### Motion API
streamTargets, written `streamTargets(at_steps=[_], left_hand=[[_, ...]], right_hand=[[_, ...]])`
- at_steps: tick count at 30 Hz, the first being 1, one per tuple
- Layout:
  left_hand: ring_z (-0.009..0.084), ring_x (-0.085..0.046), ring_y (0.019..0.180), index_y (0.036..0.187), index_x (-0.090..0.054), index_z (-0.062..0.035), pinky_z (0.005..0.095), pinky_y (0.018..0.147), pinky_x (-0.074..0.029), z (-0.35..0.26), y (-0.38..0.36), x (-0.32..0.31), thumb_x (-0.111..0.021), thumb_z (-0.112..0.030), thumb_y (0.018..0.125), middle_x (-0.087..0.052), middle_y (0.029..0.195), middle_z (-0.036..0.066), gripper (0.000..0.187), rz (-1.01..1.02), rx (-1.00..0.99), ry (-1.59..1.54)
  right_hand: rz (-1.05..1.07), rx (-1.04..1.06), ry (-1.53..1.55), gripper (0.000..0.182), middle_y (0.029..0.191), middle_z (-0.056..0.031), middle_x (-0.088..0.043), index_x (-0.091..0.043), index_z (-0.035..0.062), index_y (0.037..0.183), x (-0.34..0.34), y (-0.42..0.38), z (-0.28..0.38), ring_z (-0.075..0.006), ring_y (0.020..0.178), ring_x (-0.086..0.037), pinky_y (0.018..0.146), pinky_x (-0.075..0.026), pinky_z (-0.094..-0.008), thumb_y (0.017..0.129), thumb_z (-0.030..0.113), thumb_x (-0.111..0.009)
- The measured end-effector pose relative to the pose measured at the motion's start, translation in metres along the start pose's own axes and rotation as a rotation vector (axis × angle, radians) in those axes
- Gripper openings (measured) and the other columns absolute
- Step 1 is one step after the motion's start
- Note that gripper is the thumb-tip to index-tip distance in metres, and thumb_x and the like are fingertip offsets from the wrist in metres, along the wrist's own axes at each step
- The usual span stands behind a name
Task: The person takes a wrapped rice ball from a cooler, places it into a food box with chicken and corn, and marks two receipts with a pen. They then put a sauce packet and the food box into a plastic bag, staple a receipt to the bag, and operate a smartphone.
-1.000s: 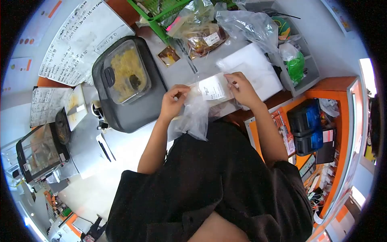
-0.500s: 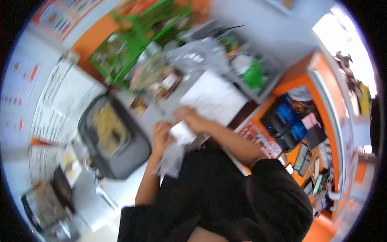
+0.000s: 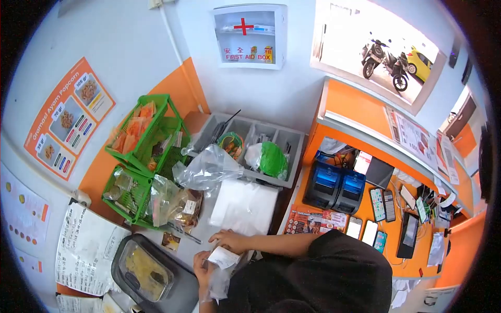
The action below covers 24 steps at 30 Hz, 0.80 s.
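Note:
A white rectangular packet or label (image 3: 224, 257) lies between my two hands, with a clear plastic bag (image 3: 219, 284) hanging below it. My left hand (image 3: 202, 265) has its fingers closed on the left edge of the bag. From the right, my right hand (image 3: 228, 241) reaches over the top of the white piece, its fingers bent and pressed together on it. Just beyond my hands lies a stack of white sheets or bags (image 3: 245, 206). To the left sits a dark container (image 3: 128, 261) with yellow food seen through its clear lid window.
Green baskets (image 3: 141, 161) with packets stand at the back left. A grey divided tray (image 3: 295, 151) holds bags and utensils. Clear bags (image 3: 209, 167) lie before it. On the right, an orange counter (image 3: 334, 250) carries blue-black printers (image 3: 334, 185) and several phones.
The view has tilted up and sharpened, showing the wall and window. Both hands still hold the bag and white piece, now lower in view.

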<state>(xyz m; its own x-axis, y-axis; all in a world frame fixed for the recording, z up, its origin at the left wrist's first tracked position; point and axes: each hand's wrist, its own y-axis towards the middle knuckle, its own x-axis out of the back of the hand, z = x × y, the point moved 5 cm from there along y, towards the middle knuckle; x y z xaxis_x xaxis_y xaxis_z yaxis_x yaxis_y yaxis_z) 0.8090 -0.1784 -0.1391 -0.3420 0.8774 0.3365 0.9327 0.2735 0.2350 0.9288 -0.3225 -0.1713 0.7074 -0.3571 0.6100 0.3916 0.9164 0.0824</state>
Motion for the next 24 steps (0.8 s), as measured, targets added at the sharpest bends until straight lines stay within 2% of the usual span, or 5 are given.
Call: streamTargets(at_steps=[6,11,13,19,24], left_hand=[[0.0297,-0.06,0.111,0.119,-0.07,-0.0038,0.0372,0.098,-0.045,-0.006,-0.016,0.007,-0.067,0.002,0.077,-0.066,0.121,0.017,0.042,0.249,-0.077,0.218],[0.0252,-0.059,0.112,0.117,-0.07,-0.0015,0.0365,0.098,-0.044,0.01,-0.026,0.025,-0.063,-0.02,0.091,-0.066,0.121,0.015,0.033,-0.061,0.195,-0.201],[0.0224,-0.06,0.108,0.113,-0.069,0.002,0.0348,0.092,-0.046,0.009,-0.024,0.043,-0.053,-0.043,0.098,-0.066,0.119,0.014,0.05,-0.156,0.186,-0.178],[0.0187,-0.066,0.093,0.114,-0.067,0.0026,0.033,0.08,-0.053,-0.039,-0.024,0.021,-0.079,-0.023,0.084,-0.071,0.103,0.013,0.041,0.172,0.269,0.104],[0.0148,-0.069,0.075,0.107,-0.069,0.0033,0.0297,0.072,-0.055,-0.016,-0.032,0.006,-0.084,-0.011,0.077,-0.074,0.089,0.009,0.037,0.161,0.415,-0.025]], right_hand=[[0.016,0.016,-0.074,0.033,0.144,-0.0039,-0.049,-0.075,0.0279,0.112,0.005,-0.013,0.024,-0.0318,0.13,-0.043,0.105,-0.032,-0.0562,0.081,0.019,-0.071],[-0.129,0.032,0.157,0.031,0.139,-0.006,-0.053,-0.072,0.0186,0.11,0.007,-0.001,-0.001,-0.0318,0.127,-0.047,0.104,-0.037,-0.0495,0.08,0.011,-0.069],[-0.292,0.098,0.223,0.03,0.136,-0.0077,-0.055,-0.071,0.0151,0.11,0.029,-0.003,-0.008,-0.0315,0.123,-0.051,0.103,-0.039,-0.0468,0.08,0.01,-0.067],[0.104,0.134,-0.169,0.059,0.13,-0.0108,-0.054,-0.059,0.015,0.129,0.037,-0.004,0.078,-0.0327,0.12,-0.052,0.099,-0.043,-0.0487,0.076,0.033,-0.079],[0.259,-0.099,-0.261,0.05,0.126,-0.0097,-0.057,-0.065,0.0157,0.122,0.007,0.002,0.054,-0.0326,0.123,-0.05,0.099,-0.043,-0.0488,0.076,0.032,-0.078]])
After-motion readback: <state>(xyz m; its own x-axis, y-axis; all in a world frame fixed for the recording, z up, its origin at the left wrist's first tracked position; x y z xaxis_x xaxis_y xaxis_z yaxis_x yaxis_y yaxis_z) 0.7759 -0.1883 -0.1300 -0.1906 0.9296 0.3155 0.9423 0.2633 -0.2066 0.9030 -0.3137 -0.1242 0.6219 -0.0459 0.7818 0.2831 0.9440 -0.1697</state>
